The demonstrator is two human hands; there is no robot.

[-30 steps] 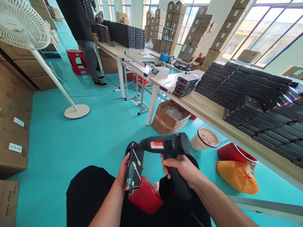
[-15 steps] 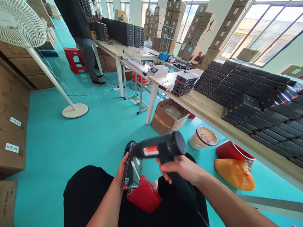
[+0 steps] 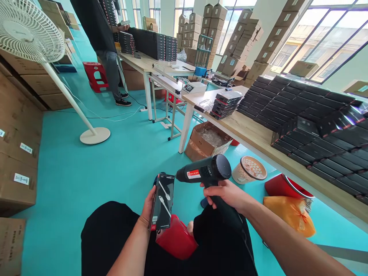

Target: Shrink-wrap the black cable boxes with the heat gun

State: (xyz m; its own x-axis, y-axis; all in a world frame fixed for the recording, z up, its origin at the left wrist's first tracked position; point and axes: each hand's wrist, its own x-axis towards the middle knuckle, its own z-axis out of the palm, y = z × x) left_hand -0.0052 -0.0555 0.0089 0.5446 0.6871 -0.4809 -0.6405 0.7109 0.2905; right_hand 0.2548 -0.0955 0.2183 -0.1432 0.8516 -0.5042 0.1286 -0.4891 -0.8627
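My left hand (image 3: 148,207) grips a flat black cable box (image 3: 163,202) by its left edge, with a white cable pictured on its face. In my right hand (image 3: 222,195) is a black heat gun (image 3: 202,170) with a red label, its fingers wrapped round the handle. The gun's nozzle points left, close to the upper right edge of the box, with a small gap between them. Below the box, between my black-clad legs, is a red plastic object (image 3: 176,239), partly hidden by the box.
Stacked black boxes (image 3: 287,103) cover much of the table (image 3: 253,124) at right. Below it stand a carton of clear film (image 3: 205,143), a waste bin (image 3: 249,170) and an orange bag (image 3: 290,214). A white fan (image 3: 94,135) stands at left; a person (image 3: 107,65) works at the far table.
The heat gun has moved right, away from over the box, so the nozzle is now beside the box's edge. The box's printed face is turned more toward me.
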